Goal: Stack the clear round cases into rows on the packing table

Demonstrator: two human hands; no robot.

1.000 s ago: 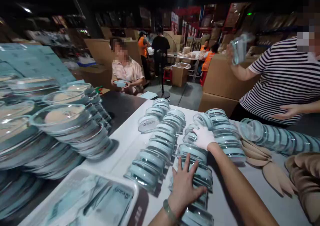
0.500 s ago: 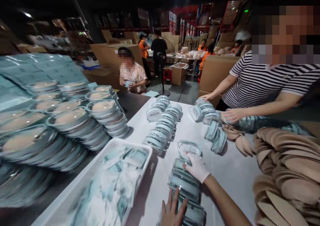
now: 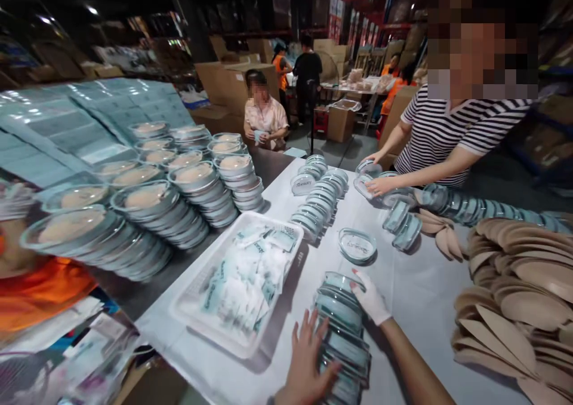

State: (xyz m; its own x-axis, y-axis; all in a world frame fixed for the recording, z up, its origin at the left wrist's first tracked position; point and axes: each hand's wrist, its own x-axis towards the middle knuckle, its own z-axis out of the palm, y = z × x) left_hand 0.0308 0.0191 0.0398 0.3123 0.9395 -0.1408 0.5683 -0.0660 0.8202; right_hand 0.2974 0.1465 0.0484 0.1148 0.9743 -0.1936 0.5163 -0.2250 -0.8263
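Note:
A row of oval, pale-blue clear-topped packs (image 3: 342, 327) leans front to back on the white-covered table before me. My left hand (image 3: 308, 357), bare, rests on the row's left side with its fingers spread. On the other side, near the row's far end, is my right hand (image 3: 372, 300) in a white glove with bare fingertips. Its fingers are stretched out against the packs and grip none of them. Just beyond the row, one oval pack with dark lettering (image 3: 357, 247) lies flat, apart from both hands.
A white basket of sachets (image 3: 183, 315) stands left of the row, with tall stacks of filled packs (image 3: 143, 229) beyond. Beige curved pads (image 3: 532, 297) are heaped at right. Across the table, a person in a striped shirt (image 3: 447, 136) has both hands on packs.
My right hand has come back off the lone oval pack to the row's right side. My left hand stays spread on the row. The view has swung left.

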